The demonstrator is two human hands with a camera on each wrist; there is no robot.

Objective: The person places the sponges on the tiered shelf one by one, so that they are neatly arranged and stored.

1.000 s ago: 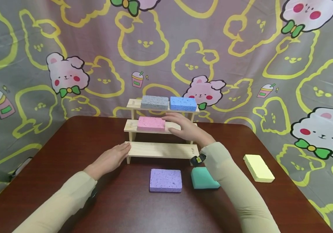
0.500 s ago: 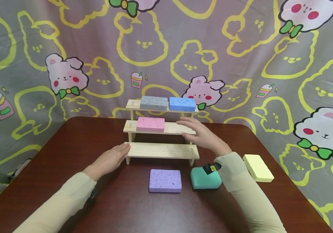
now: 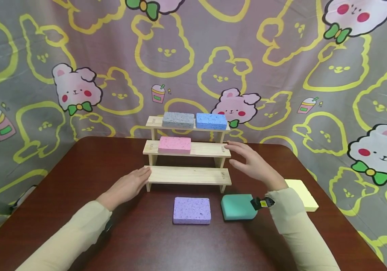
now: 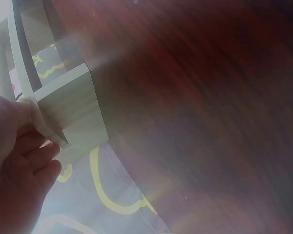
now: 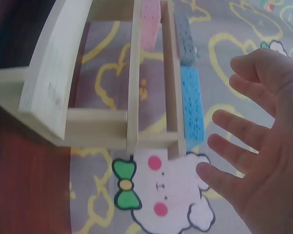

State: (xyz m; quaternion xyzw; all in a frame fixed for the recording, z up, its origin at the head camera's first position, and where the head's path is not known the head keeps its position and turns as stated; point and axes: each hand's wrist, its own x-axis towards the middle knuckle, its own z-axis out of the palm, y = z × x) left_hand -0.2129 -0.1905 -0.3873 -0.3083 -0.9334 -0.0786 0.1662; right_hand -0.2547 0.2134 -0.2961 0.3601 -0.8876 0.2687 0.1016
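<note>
A three-tier wooden display stand (image 3: 186, 175) stands on the table. My left hand (image 3: 125, 189) grips the left end of its lowest board; in the left wrist view, fingers (image 4: 44, 156) curl at the board's end. My right hand (image 3: 252, 165) hovers just off the stand's right side, fingers spread and loosely bent, holding nothing. A pink sponge (image 3: 174, 145) lies on the middle tier's left part. On the top tier, a grey sponge (image 3: 178, 120) and a blue sponge (image 3: 211, 121) lie side by side; the blue one also shows in the right wrist view.
In front of the stand lie a purple sponge (image 3: 191, 210) and a green sponge (image 3: 236, 207). A yellow sponge (image 3: 303, 194) lies farther right, partly hidden by the right arm. A patterned curtain (image 3: 179, 49) hangs behind the dark wooden table (image 3: 139, 241).
My right hand has moved right, away from the pink sponge and past the end of the middle tier. The pink sponge stays on the tier. My left hand has kept its place.
</note>
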